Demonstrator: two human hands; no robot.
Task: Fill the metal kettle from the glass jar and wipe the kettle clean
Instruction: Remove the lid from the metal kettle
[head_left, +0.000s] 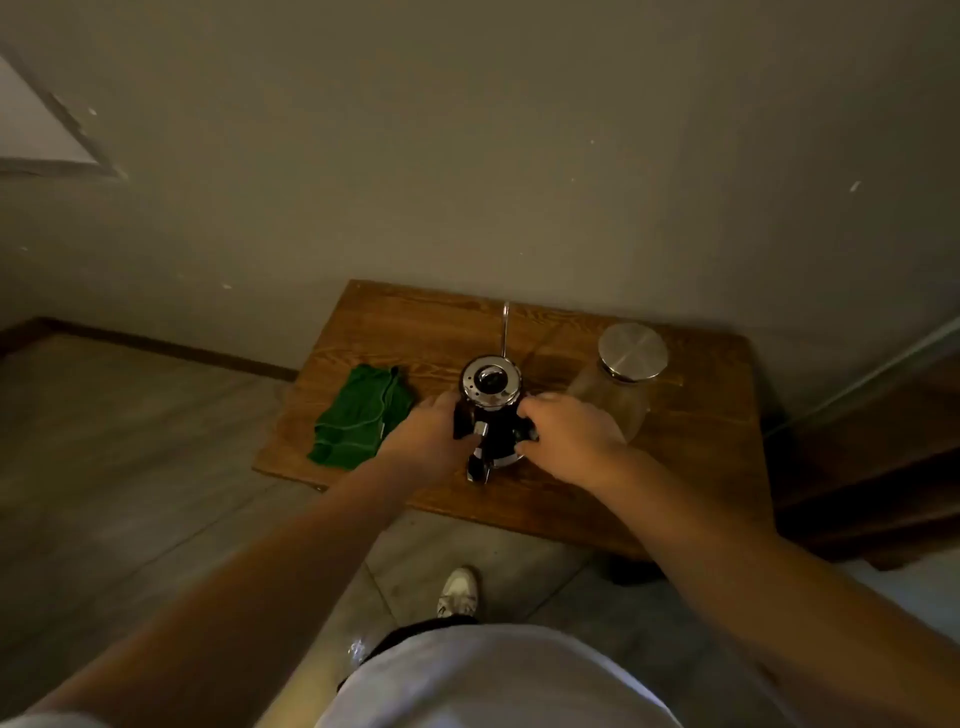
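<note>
Where hands (431, 431) grip, kettle (491, 387) hidden.

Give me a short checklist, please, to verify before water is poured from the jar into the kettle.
1. Kettle stands upright on the table: ok.
2. Kettle lid taken off: not ok, it sits on top.
3. Jar within reach, beside the right hand: ok.
4. Jar lid removed: not ok, still on.
5. Water in the jar: cannot tell.
6. Green cloth ready beside the left hand: ok.
</note>
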